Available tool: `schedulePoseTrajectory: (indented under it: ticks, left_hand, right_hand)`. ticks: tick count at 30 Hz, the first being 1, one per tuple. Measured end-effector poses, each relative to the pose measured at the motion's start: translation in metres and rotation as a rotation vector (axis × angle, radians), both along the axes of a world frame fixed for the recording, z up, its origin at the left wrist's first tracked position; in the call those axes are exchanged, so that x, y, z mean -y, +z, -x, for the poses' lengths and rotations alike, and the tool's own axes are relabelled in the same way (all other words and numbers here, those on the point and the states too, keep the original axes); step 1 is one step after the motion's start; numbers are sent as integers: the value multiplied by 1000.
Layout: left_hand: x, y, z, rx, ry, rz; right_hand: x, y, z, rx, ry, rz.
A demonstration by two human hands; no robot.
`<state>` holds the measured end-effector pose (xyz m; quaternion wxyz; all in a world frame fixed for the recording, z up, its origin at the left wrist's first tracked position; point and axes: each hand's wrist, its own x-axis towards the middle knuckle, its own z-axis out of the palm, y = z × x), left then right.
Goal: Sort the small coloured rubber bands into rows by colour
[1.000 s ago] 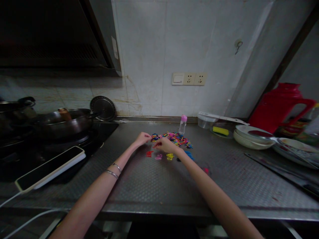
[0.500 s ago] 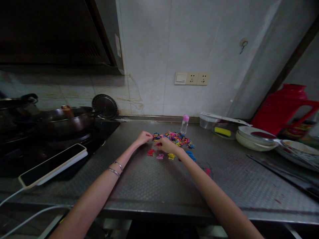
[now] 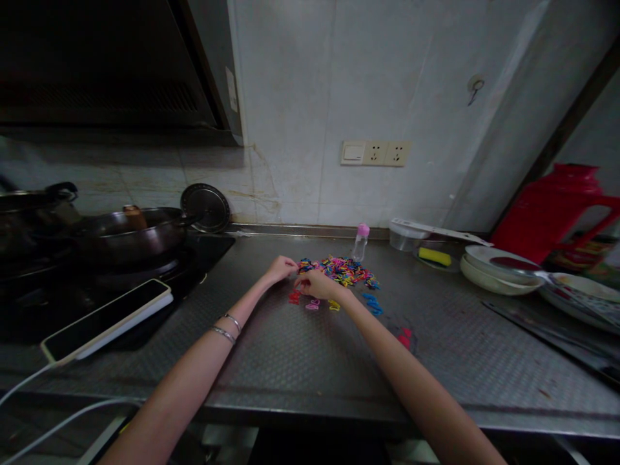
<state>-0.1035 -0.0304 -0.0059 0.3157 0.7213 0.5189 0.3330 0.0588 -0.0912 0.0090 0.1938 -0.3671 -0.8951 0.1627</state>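
1. While I follow along from afar through the head camera, I place everything by the mixed pile of small coloured loops (image 3: 347,268), spread out on the metal counter (image 3: 271,368).
2. Far left of the pile, I see a dark pan (image 3: 135,244) on the hob (image 3: 213,255); nearer my viewpoint, a phone (image 3: 105,321) lies on a white block (image 3: 128,327).
3. Behind the pile and well to its left, a round metal lid (image 3: 209,206) stands tilted by the wall.
4. At the pile's left edge I have the left hand (image 3: 281,268), thumb and fingertips drawn close together; whether they pinch a loop, I cannot tell.
5. Just in front of the pile's left part sits a red cluster (image 3: 294,297), with the right hand (image 3: 316,283) above and beside it, fingers bent downward; its grip is too small for me to read.
6. Continuing rightward in front of the pile, I find a pink cluster (image 3: 312,304), a yellow cluster (image 3: 334,305), a blue cluster (image 3: 372,303) and, nearer me, a pinkish-red cluster (image 3: 405,337) beside the right forearm.
7. Right behind the pile stands a clear bottle (image 3: 359,248) with a pink cap.
8. Well right of the pile, I see a yellow sponge (image 3: 434,257), stacked bowls (image 3: 496,278) and a red jug (image 3: 547,216).
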Motion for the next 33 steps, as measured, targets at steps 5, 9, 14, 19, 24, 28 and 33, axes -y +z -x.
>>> schedulePoseTrajectory:
  ticks: [5, 9, 14, 19, 24, 28, 33]
  left_hand:
    - [2, -1, -1, -28, -5, -8]
    - [4, -2, -5, -64, -34, -9]
    - [11, 0, -17, -166, -177, -95]
    - [18, 4, -20, -339, -117, -159]
    - [21, 3, -21, -403, -95, -161]
    - [21, 4, -21, -402, -95, -171]
    - [24, 17, -20, -304, -197, -143]
  right_hand:
    - [0, 3, -23, -88, -47, -39]
    - [-4, 4, -59, -124, -85, -21]
    - [-6, -3, -103, -138, -210, -96]
    - [-3, -14, -123, -116, -315, -75]
    - [-4, -19, -124, -125, -285, -74]
    - [-2, -19, -123, -115, -277, -51]
    - [3, -15, -119, -80, -301, -55]
